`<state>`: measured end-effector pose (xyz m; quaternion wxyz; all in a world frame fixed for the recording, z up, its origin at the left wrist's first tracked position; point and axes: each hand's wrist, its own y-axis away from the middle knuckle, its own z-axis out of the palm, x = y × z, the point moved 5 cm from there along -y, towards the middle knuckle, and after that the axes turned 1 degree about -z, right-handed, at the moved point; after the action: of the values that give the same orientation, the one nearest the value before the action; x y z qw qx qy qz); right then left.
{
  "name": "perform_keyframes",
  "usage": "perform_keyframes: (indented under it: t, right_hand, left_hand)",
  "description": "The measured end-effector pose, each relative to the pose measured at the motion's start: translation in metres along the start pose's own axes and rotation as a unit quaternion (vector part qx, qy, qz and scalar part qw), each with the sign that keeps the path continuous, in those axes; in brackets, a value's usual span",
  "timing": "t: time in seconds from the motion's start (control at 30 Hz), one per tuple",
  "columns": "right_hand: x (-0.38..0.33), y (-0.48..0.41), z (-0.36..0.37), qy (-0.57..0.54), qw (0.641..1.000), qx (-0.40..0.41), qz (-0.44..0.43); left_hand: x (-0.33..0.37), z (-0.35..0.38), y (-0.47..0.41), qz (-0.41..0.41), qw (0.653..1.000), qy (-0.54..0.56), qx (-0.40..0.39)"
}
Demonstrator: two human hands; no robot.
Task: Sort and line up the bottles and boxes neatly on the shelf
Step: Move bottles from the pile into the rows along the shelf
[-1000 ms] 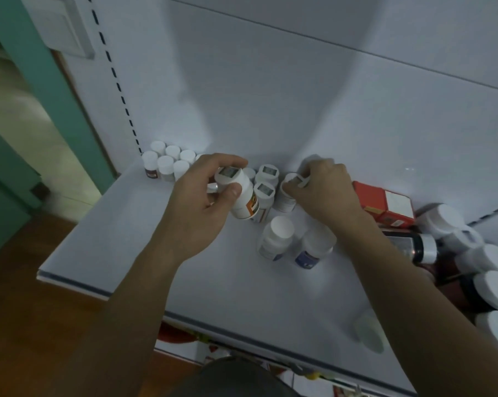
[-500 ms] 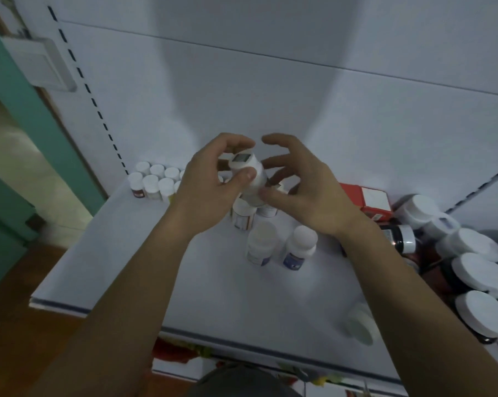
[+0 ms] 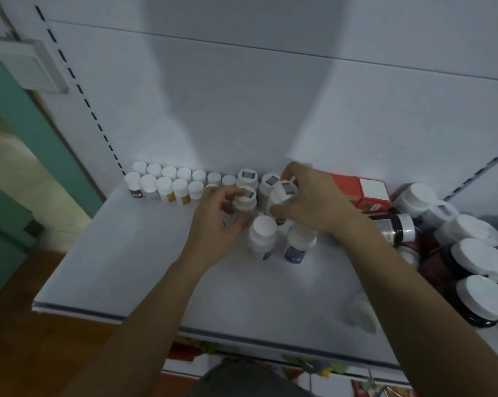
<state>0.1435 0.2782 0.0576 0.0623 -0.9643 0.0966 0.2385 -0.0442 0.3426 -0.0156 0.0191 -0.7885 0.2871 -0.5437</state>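
Observation:
Two rows of small white-capped bottles [image 3: 167, 183] stand lined up along the back of the white shelf [image 3: 133, 270]. My left hand [image 3: 217, 222] grips a white bottle with a sticker on its cap [image 3: 246, 197], standing on the shelf right of those rows. My right hand [image 3: 313, 202] holds another stickered white bottle [image 3: 283, 191], tilted, beside it. Two more stickered bottles [image 3: 247, 176] stand behind them. Two larger white bottles [image 3: 263, 236] with blue labels stand just in front of my hands.
A red and white box [image 3: 362, 190] lies at the back right. Dark jars with white lids [image 3: 476, 256] are piled at the right end. One white bottle [image 3: 362, 310] lies near the shelf's front edge. A green door frame [image 3: 27, 133] stands on the left.
Both hands came down from mid-air to the shelf. The bottle my left hand held up now stands on the shelf, and my right hand has taken hold of a second bottle.

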Motion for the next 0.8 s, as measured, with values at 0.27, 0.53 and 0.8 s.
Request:
perform_keyframes:
  t: [0.27,0.53,0.8]
  right_hand:
    - [-0.007,-0.011,0.030,0.015,1.000,-0.024,-0.012]
    - [0.000,-0.008,0.027,-0.002,0.999,-0.047,0.010]
    - [0.004,0.002,0.015,-0.024,0.997,-0.070,0.019]
  left_hand:
    - [-0.011,0.009,0.006,0.028,0.997,-0.074,0.005]
    - [-0.016,0.014,0.011,0.046,0.996,-0.082,0.003]
    - [-0.013,0.015,0.015,0.044,0.996,-0.080,-0.003]
